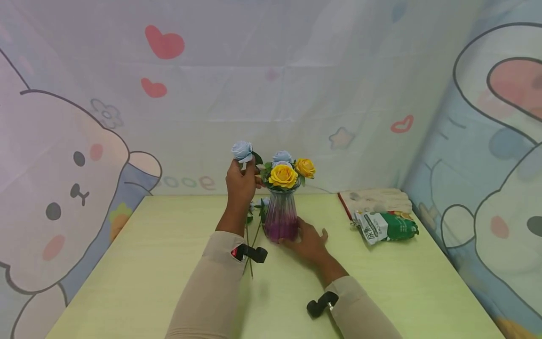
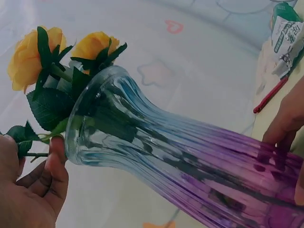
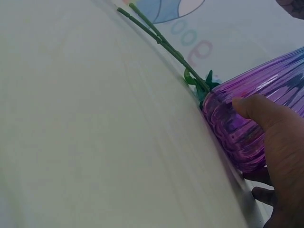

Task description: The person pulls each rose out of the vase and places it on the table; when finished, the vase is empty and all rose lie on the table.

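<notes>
The left hand [image 1: 242,182] is pinching 1 likely lightweight blue rose [image 1: 242,150] beneath its bloom. The right hand [image 1: 311,242] is gripping the probably slippery vase [image 1: 281,219] low.

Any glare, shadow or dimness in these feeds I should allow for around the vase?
Head view: brightest of the three, with a pale sheen on the backdrop; left wrist view: dimmer, pale highlights streaking the vase's ribbed glass; right wrist view: also dim, with a dark shadow on the table beside the right hand.
</notes>
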The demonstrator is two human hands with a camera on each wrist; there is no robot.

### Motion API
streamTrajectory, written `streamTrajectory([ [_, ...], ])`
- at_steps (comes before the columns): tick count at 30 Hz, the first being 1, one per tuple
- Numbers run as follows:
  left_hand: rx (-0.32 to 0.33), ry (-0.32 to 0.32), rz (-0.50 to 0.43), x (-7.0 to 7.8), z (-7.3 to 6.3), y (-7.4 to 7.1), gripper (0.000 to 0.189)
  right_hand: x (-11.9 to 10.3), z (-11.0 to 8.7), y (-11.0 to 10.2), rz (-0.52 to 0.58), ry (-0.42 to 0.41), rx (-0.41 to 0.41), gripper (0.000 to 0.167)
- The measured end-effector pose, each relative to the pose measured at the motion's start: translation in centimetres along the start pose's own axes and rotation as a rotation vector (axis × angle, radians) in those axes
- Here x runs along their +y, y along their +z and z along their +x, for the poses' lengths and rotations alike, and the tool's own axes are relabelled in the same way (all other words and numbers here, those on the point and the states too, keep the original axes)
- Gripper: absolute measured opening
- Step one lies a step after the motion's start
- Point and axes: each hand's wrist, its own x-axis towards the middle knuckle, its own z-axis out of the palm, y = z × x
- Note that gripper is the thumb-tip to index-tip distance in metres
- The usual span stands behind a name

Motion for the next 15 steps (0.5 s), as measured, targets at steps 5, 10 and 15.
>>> streamTrajectory([
  [5,0.005,-0.075,-0.049,0.3,0.2,0.0,0.048,-0.1,0.0,0.0,-0.014,0.008,-0.004,0.101],
  [10,-0.03,-0.154,-0.074,0.7,0.0,-0.4,0.057,-0.4,-0.3,-0.2,-0.001,0.007,-0.011,0.1],
  [15,-0.092,-0.166,-0.145,1.5,0.0,-0.9,0.06,-0.5,-0.4,-0.3,-0.015,0.004,-0.01,0.1],
])
